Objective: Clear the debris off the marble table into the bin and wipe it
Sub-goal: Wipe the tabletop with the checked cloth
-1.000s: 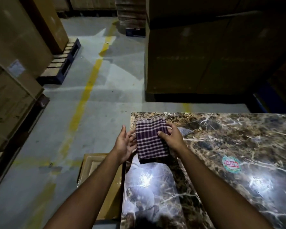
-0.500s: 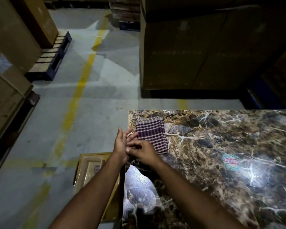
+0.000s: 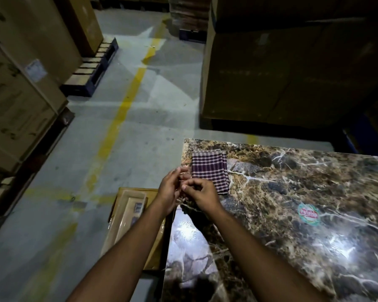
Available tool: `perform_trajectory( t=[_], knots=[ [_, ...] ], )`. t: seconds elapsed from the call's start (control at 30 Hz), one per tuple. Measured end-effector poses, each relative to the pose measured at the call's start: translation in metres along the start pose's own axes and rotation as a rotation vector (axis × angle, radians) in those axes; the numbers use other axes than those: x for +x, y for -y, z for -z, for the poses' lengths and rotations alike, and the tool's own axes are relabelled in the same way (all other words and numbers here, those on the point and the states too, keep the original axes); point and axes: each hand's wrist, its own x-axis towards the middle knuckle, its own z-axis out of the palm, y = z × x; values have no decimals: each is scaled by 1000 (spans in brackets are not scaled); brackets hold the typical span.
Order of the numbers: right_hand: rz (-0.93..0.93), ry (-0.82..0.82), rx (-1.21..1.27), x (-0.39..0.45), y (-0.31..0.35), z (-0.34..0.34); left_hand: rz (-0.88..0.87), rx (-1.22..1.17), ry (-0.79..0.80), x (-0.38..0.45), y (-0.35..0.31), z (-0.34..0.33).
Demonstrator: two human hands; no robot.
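The folded purple-and-white checked cloth (image 3: 210, 171) lies flat on the marble table (image 3: 282, 184) near its far left corner, with no hand on it. Both hands meet over the table's left edge, just left of the cloth. My left hand (image 3: 169, 190) has relaxed fingers and its palm turned to the right. My right hand (image 3: 202, 194) has curled fingers, the thumb and forefinger tips together against the left hand's fingers. Whether something tiny sits between them I cannot tell. An open cardboard box (image 3: 129, 214) stands on the floor below the hands, against the table's left side.
A round green-and-red sticker (image 3: 309, 214) is stuck on the marble at the right. Tall stacked cartons (image 3: 282, 73) stand behind the table and more cartons (image 3: 20, 94) on pallets line the left. A yellow floor line (image 3: 118, 114) runs between them.
Both hands let go of the cloth, which now lies flat on the table. They moved left to the table's edge and came together, the right fingers curling against the left hand.
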Motion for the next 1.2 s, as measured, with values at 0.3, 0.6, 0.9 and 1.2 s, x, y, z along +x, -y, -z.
perform_trajectory(
  t=[0.3,0.6,0.9,1.2],
  knots=[
    [-386,191,342,-45,9,18,-319,384,56,-93,10,21],
    [-532,292,389,-72,7,34,-351,526,-79,-116,26,21],
    [-433,93,103,-78,5,51,-309,791,-324,-120,26,49],
    [-395,-13,69,-79,-12,50,-35,1266,-323,-104,50,108]
  ],
)
